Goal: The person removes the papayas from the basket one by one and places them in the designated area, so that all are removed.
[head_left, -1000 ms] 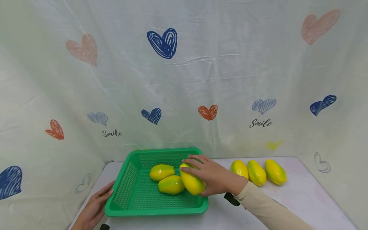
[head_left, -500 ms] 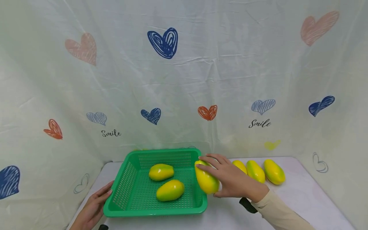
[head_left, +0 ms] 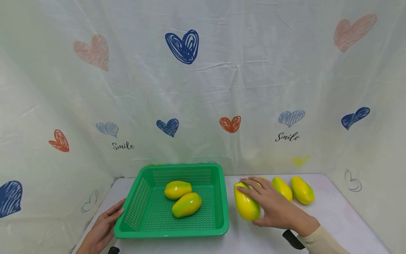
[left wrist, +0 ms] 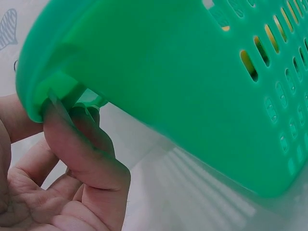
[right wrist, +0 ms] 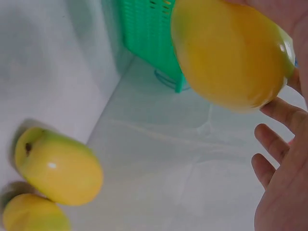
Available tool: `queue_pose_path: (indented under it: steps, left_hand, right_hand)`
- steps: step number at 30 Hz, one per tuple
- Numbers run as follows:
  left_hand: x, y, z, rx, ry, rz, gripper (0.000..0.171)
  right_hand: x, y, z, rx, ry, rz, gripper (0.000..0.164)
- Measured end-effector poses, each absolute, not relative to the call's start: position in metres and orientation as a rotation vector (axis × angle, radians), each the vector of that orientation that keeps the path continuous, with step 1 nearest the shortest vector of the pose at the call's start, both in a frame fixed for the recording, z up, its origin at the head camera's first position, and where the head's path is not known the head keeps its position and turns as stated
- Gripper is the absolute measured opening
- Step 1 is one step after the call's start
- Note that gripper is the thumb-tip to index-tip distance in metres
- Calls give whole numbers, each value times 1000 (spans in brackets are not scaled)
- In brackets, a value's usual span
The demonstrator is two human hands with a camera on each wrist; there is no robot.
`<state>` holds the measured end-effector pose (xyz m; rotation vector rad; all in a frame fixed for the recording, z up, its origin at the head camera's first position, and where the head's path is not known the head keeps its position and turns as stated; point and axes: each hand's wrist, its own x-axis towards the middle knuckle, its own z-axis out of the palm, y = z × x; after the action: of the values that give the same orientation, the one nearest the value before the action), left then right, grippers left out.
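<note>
My right hand [head_left: 279, 208] holds a yellow-green papaya [head_left: 247, 204] between thumb and fingers, just right of the green plastic basket [head_left: 171, 234]. In the right wrist view this papaya [right wrist: 226, 53] fills the top, close to the palm. Two more papayas lie inside the basket: one [head_left: 178, 189] farther back, one [head_left: 186, 205] in front of it. On the basket's left side my left hand [head_left: 102, 225] grips the rim, and the left wrist view shows its fingers [left wrist: 82, 149] curled under the rim's edge.
Right of the held papaya, two papayas, one [head_left: 282, 188] and another [head_left: 302, 190], lie on the white table [head_left: 342, 218]; a third is mostly hidden behind my right hand. A white curtain [head_left: 203, 91] printed with hearts hangs right behind the table.
My right hand has carried the papaya from over the basket rightward, out past its right rim. The front papaya in the basket has shifted and turned slightly. My left hand stays on the rim.
</note>
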<state>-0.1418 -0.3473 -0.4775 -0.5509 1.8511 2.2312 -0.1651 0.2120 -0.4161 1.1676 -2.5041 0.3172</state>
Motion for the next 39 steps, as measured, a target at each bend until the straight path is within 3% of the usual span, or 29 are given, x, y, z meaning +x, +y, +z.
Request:
queue_pose_path:
  steps: [12, 25, 39]
  left_hand:
    - [-142, -346, -476, -561, 1824, 2260, 67]
    - [-142, -344, -476, -552, 1845, 2249, 74]
    - [-137, -347, -478, -529, 1795, 2263, 60]
  right_hand:
    - [-150, 242, -440, 1033, -2583, 363, 113]
    - [-139, 270, -474, 972, -2574, 331, 116]
    - [-132, 291, -499, 1019, -2556, 348, 118]
